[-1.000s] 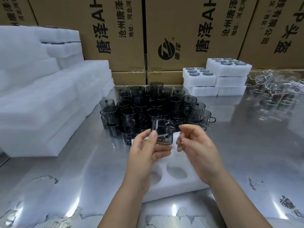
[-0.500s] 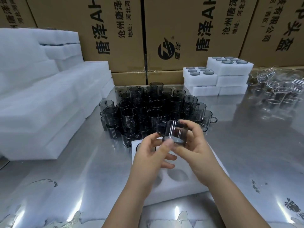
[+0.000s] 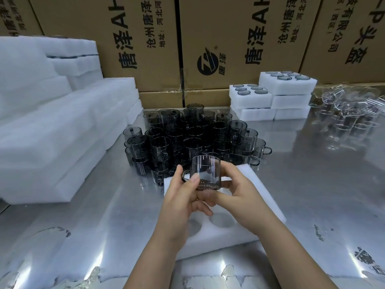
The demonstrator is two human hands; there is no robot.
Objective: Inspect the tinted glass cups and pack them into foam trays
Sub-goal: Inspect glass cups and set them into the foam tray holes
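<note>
A tinted glass cup is held upright between both hands, above a white foam tray with round holes. My left hand pinches its left side by the handle, thumb on the wall. My right hand grips the right side and base. Behind them stands a dense cluster of stacked dark tinted cups on the steel table.
Piles of blank foam fill the left. Stacked foam trays holding cups sit at the back right, beside a heap of clear glass cups. Cardboard boxes wall the back. The metal table shines.
The cup has been turned from tilted to upright while staying at about the same height. My right hand moved from its upper side to under its base, my left thumb onto its wall.
</note>
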